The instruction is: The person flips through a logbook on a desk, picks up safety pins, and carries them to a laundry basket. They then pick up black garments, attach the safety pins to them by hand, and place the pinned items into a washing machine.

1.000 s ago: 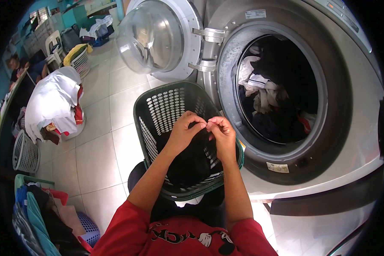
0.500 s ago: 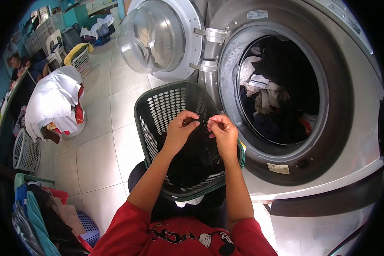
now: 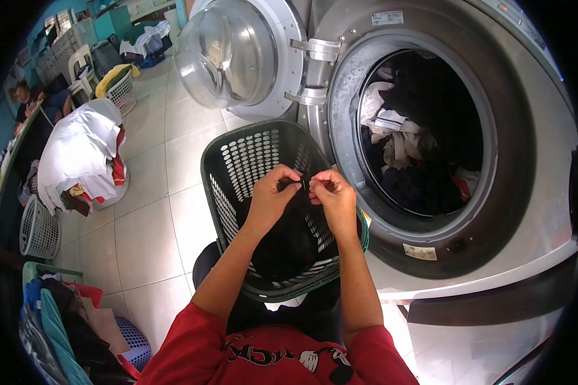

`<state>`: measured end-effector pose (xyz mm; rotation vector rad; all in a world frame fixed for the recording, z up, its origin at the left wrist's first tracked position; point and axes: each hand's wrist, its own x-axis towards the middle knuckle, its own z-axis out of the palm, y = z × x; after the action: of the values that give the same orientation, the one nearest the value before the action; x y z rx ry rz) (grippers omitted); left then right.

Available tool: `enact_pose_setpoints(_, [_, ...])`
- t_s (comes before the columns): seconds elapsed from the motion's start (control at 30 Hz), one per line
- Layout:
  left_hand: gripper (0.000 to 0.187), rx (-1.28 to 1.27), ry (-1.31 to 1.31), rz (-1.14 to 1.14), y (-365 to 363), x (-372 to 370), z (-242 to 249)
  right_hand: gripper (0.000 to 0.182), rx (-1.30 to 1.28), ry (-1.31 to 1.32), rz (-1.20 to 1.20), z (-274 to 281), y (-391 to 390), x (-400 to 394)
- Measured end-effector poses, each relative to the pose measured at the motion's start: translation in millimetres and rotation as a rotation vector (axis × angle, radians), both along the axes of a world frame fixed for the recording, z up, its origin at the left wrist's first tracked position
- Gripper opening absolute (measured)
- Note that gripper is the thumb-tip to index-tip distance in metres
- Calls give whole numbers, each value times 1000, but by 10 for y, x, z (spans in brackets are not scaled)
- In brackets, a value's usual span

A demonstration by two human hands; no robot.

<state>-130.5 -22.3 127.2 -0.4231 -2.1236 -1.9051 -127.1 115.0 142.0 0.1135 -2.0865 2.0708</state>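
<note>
Over the green laundry basket (image 3: 213, 154), my left hand (image 3: 273, 197) is closed in a pinch, thumb against fingertips. My right hand (image 3: 334, 196) pinches the same way, its fingertips close to the left ones. Something thin and small shows between the two hands, too small to name. Below them is black cloth (image 3: 286, 250) in the basket; whether it reaches up to my fingers is hard to tell against the dark. To the right, the front-loading washing machine (image 3: 514, 212) stands open, with dark and white clothes (image 3: 401, 138) in its drum.
The round glass door (image 3: 228, 54) is swung out to the left, beyond the basket. White cloth is heaped on a full container (image 3: 87, 151) on the tiled floor (image 3: 144, 240). Further baskets of clothes (image 3: 61, 321) stand at left. A person (image 3: 29, 96) is at the far left.
My two pinched hands have come slightly closer together, the right one shifting a little left. The basket, machine and clothes look the same.
</note>
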Motion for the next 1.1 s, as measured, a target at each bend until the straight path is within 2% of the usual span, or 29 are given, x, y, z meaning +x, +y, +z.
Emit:
enact_pose_setpoints(0.27, [12, -102, 77, 11, 17, 17, 23, 4, -43, 5, 8, -52, 21, -45])
enact_pose_setpoints(0.33, [12, -97, 57, -4, 31, 24, -2, 5, -159, -10, 26, -67, 16, -47])
enact_pose_setpoints(0.5, [15, -75, 13, -4, 85, 89, -13, 6, -221, -15, 43, -94, 41, -42])
enact_pose_setpoints(0.57, [21, -164, 122, 96, 120, 91, -28, 7, -229, -18, 54, -124, 38, -48])
enact_pose_setpoints(0.7, [26, -217, 182, 139, 110, 51, -80, 7, -281, -1, 48, -159, 26, -63])
enact_pose_setpoints(0.77, [27, -190, 78, -25, 35, 27, -87, 7, -288, 10, 22, -164, 42, -61])
enact_pose_setpoints(0.8, [23, 51, -33, -132, 26, 4, -108, 7, -280, 26, 20, -175, 72, -80])
enact_pose_setpoints(0.87, [21, 218, -89, -221, -17, -63, -54, 7, -329, 35, 22, -154, 124, -112])
enact_pose_setpoints(1.0, [20, 139, -124, -129, -121, -319, 57, 9, -366, 256, 8, -235, 338, -196])
enact_pose_setpoints(1.1, [18, 61, -182, -85, -204, -705, -245, 3, -284, 359, -156, -328, 578, -145])
